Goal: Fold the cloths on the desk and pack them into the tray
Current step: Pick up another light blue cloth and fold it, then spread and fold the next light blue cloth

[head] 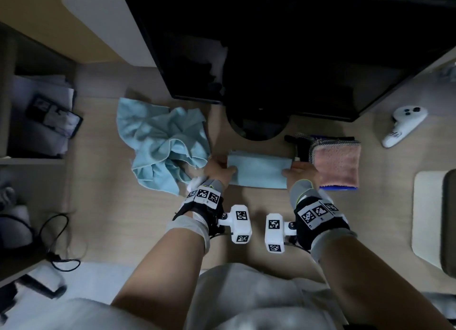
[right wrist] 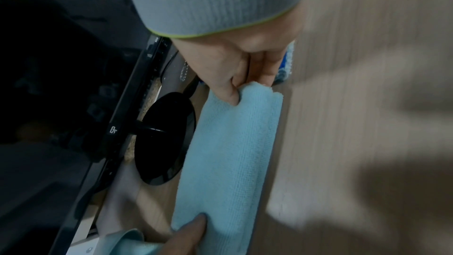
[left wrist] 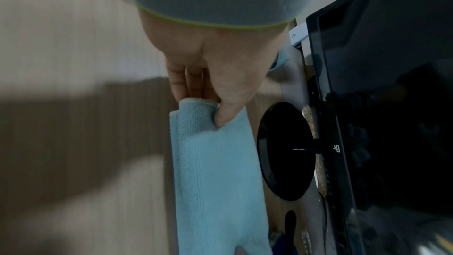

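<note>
The left hand (head: 218,170) and the right hand (head: 299,173) each pinch one end of the folded blue cloth (head: 259,171). On each hand the thumb sits on top and the other fingers (left wrist: 186,82) are tucked under, so both hands are clamped on the cloth. The cloth lies on the worktop (head: 123,206), in front of the round black monitor stand (head: 256,127).

What could go wrong? The cloth is soft and floppy. If one hand lets go too soon, the layers could slide and the fold could fall open. If the hands pull apart too hard, the strip could go crooked. The right end is just beside the pink cloth (head: 336,164), so a bump there could push that neat pile out of line. The tray itself is hard to make out under the pile.

The blue cloth is fuzzy, with tiny ribs, and folded into a long thick strip. The pink cloth is fluffy and square, on darker folded cloths. The crumpled blue cloth (head: 162,144) on the left is a wrinkly heap, not folded yet. The worktop is smooth pale wood. The stand is shiny and hard.
</note>
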`<action>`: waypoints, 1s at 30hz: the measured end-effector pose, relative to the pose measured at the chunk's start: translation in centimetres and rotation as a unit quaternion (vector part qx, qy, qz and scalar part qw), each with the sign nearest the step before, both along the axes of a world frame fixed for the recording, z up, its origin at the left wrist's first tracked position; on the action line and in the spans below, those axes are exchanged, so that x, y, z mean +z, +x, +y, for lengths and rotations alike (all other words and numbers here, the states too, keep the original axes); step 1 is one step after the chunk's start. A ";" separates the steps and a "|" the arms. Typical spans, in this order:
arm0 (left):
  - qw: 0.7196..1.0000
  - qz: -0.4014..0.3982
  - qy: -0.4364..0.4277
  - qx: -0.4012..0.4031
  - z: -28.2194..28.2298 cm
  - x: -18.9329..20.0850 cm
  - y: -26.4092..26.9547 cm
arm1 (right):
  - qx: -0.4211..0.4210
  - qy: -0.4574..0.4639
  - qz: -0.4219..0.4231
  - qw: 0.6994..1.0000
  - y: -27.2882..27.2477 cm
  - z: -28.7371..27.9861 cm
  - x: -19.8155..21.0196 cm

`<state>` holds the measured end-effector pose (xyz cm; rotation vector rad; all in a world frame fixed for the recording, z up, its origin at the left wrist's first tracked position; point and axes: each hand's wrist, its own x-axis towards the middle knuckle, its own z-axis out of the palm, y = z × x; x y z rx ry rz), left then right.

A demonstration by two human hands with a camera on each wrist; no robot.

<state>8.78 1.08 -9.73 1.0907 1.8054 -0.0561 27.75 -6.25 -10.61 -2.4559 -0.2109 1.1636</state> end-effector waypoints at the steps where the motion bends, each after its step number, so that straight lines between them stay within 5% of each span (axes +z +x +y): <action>1: 1.000 0.012 0.008 0.017 0.0 0.0 -0.3 | -0.006 -0.011 -0.013 1.000 -0.1 0.1 0.2; 6: 0.998 -0.029 -0.003 0.050 0.5 1.4 0.1 | -0.063 0.010 -0.019 0.998 -0.9 0.7 1.2; 10: 0.965 -0.177 -0.097 0.170 1.2 2.6 2.0 | -0.111 0.084 0.155 0.978 -2.1 1.8 1.9; 17: 0.964 -0.222 -0.093 0.110 0.0 1.7 2.3 | -0.047 0.033 0.167 0.984 -1.3 1.3 -0.3; 26: 0.964 -0.227 -0.096 0.095 0.2 1.1 2.4 | -0.144 0.101 0.195 0.965 -2.1 1.7 0.3; 30: 0.955 -0.253 -0.103 0.116 -0.2 4.0 3.0 | -0.081 0.132 0.217 0.964 -2.6 0.7 1.9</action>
